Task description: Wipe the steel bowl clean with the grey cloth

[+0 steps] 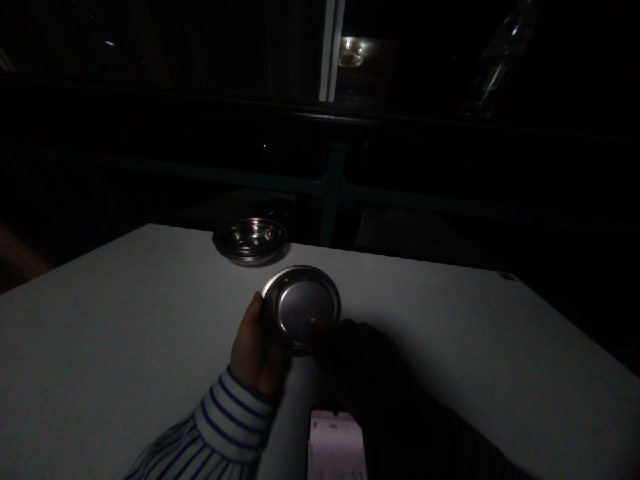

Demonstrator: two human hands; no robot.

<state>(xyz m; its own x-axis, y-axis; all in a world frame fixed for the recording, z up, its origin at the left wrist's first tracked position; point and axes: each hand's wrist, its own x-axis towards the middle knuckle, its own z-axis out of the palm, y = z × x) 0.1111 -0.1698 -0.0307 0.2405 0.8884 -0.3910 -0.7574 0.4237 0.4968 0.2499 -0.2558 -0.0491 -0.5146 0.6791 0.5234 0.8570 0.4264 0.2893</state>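
Note:
My left hand [257, 350], in a striped sleeve, grips the near left rim of a small steel plate [303, 303] that stands on the white table [125, 320]. My right hand [345, 343] lies in deep shadow at the plate's near right edge, with a fingertip showing at the rim. Its fingers are too dark to read. Beyond the plate, near the table's far edge, sits a stack of steel bowls [250, 239].
A pale pink card or packet [336, 443] lies on the table close to me. Behind the table runs a dark railing [330, 187]. A white post [330, 50] and a dim lamp [351, 53] show far off. The scene is very dark.

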